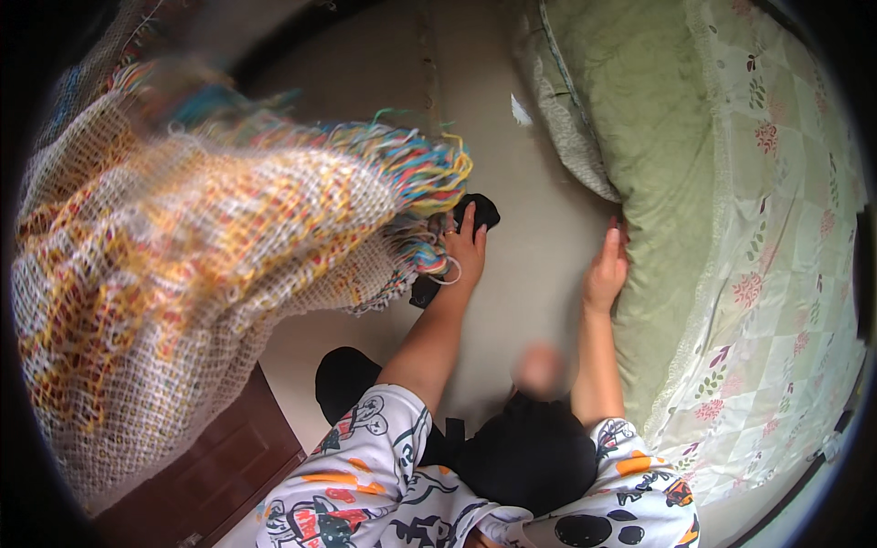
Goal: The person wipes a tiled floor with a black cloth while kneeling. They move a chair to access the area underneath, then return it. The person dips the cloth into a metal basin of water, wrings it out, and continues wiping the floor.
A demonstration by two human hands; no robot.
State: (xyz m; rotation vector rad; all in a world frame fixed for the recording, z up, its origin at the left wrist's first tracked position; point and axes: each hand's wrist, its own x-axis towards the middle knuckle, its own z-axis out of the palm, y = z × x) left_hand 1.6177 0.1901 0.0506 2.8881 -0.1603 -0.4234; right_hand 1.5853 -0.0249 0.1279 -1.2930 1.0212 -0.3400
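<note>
A woven throw with multicoloured fringe (226, 253) fills the left of the view. Beside its fringe, my left hand (467, 243) has its fingers spread and reaches onto a black item (483, 211); whether it grips the item or the fringe cannot be told. My right hand (606, 270) lies flat against the side of a green bedspread (651, 171), its fingertips partly hidden by the cloth.
A checked sheet with a leaf print (767, 288) covers the bed at right. A grey cloth edge (572, 151) hangs from the bed. A dark red-brown panelled cabinet (226, 459) stands lower left. Pale floor (527, 274) lies between throw and bed.
</note>
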